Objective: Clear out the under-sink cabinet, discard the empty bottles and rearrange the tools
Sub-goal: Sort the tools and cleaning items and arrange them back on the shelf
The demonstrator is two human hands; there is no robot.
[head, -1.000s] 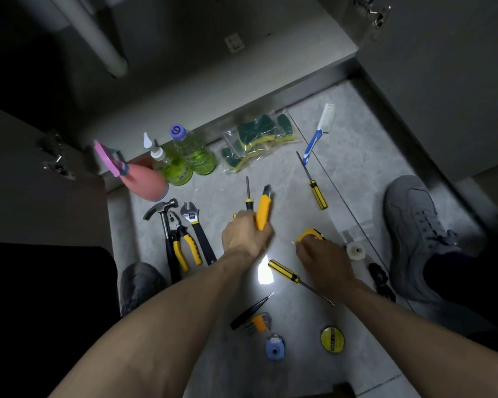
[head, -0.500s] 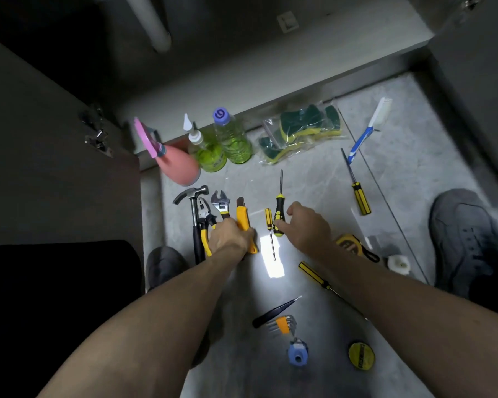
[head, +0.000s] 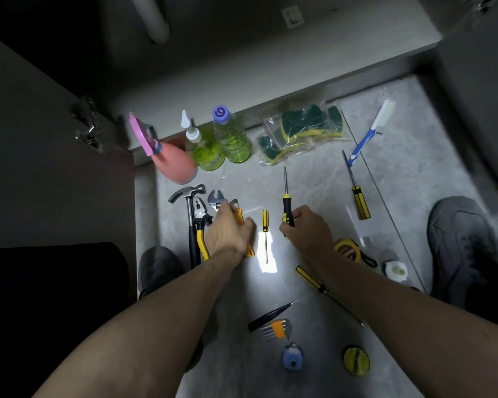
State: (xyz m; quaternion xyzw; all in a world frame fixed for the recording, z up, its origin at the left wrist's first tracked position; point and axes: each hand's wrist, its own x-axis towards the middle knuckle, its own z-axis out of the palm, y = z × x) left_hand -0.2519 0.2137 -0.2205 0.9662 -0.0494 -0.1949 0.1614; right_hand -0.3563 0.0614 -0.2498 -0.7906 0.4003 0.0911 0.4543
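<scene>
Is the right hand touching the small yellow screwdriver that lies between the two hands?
Apart. The head view shows bare floor between the right hand and the small yellow screwdriver.

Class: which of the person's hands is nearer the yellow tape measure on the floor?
Right. The right hand sits just beside the tape measure; the left hand is farther away, by the wrench.
</scene>
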